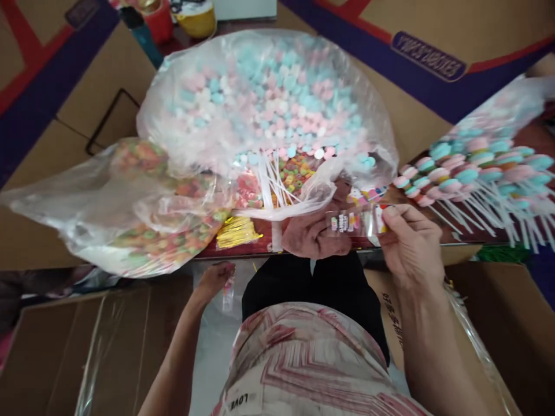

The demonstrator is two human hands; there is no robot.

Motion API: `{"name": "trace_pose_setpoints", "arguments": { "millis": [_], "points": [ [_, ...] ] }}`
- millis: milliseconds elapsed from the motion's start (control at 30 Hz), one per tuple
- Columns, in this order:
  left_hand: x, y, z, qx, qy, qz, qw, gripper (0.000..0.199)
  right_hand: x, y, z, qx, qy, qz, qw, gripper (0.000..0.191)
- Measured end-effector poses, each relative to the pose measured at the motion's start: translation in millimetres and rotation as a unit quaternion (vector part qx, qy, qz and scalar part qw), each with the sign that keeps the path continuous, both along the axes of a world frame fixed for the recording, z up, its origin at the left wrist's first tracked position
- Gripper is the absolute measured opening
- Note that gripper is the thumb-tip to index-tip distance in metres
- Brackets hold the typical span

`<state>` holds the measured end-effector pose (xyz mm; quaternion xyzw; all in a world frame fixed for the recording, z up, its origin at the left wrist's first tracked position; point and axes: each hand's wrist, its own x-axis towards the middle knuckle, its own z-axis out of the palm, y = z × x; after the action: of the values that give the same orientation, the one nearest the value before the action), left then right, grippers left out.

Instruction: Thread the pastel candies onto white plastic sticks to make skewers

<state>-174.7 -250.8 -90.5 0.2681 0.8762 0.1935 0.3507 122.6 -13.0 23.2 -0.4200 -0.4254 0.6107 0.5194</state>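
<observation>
My right hand [410, 237] pinches the end of a clear printed wrapper [347, 223], held flat over a pinkish-brown cloth [309, 236] at the table's front edge. Lower and to the left, my left hand [217, 280] has its fingers closed on a small clear wrapper [228, 294] that hangs down below the table edge. A bundle of yellow twist ties [237, 232] lies in front of a large clear bag of pink, blue and white candies [281, 86]. White sticks [277, 182] lie in the bag's mouth, beside colourful ring candies [297, 173].
Another bag of ring candies [169, 231] lies at the left. Several candy skewers on white sticks [472, 167] are piled at the right. Large cardboard boxes [416, 104] stand behind, and more boxes [47, 352] are below the table edge. A yellow container [195, 20] is at the back.
</observation>
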Motion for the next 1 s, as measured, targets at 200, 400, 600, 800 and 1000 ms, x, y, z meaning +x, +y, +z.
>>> {"name": "trace_pose_setpoints", "arguments": {
  "millis": [200, 400, 600, 800, 1000],
  "points": [
    [-4.3, -9.3, -11.8, -0.056, 0.026, 0.034, 0.998, 0.01, -14.0, -11.0, 13.7, 0.059, 0.005, -0.005, 0.998, 0.029],
    [19.4, -3.6, 53.4, -0.016, -0.103, -0.078, 0.991, 0.029, -35.5, -25.0, 20.2, 0.081, -0.036, -0.045, 0.995, 0.035],
    [95.8, 52.8, 138.5, 0.155, -0.4, -0.367, 0.825, 0.03, -56.9, -29.5, 4.4, 0.108, -0.047, -0.028, 0.993, 0.04],
    [168.5, 105.3, 132.8, 0.308, -0.507, -0.118, 0.797, 0.039, -54.6, -21.4, 15.6, 0.188, -0.09, -0.082, 0.975, 0.033],
    [184.6, 148.0, 130.4, 0.432, -0.597, 0.145, 0.66, 0.029, -39.7, -17.0, 12.3, 0.184, -0.078, -0.086, 0.976, 0.027]
  ]
}}
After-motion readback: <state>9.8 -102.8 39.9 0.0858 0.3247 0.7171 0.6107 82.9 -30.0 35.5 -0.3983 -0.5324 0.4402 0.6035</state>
